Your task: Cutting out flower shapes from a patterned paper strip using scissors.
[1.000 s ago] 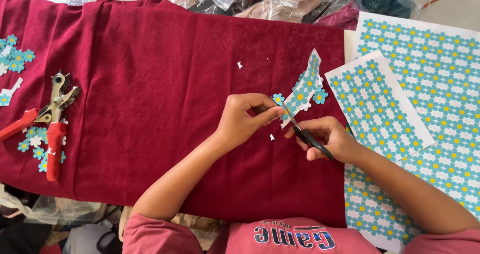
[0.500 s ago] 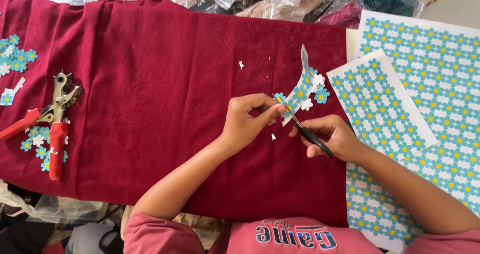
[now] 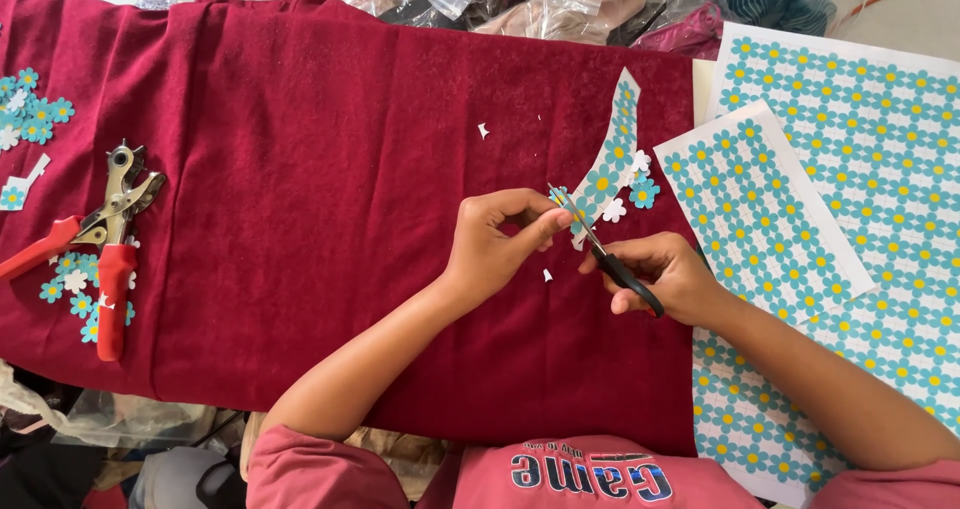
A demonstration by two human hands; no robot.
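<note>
Left hand (image 3: 495, 244) pinched shut, fingertips gripping the lower end of a long curved strip of white paper printed with blue daisy flowers (image 3: 610, 164), lifted off the cloth so the blades can get round a flower; right hand (image 3: 665, 274) closed through the black loops of a small pair of black-handled scissors (image 3: 600, 251), blades parted slightly at the strip's edge just beside the left fingertips. Beneath both, a dark red cloth (image 3: 330, 169) spread over the table, tiny white offcuts scattered on it. Within reach to the right, sheets of uncut blue flower-print paper (image 3: 850, 169). Set aside at far left, red-handled metal hole-punch pliers (image 3: 105, 249) resting among finished cut-out blue paper flowers (image 3: 35, 114), well apart from the cutting
</note>
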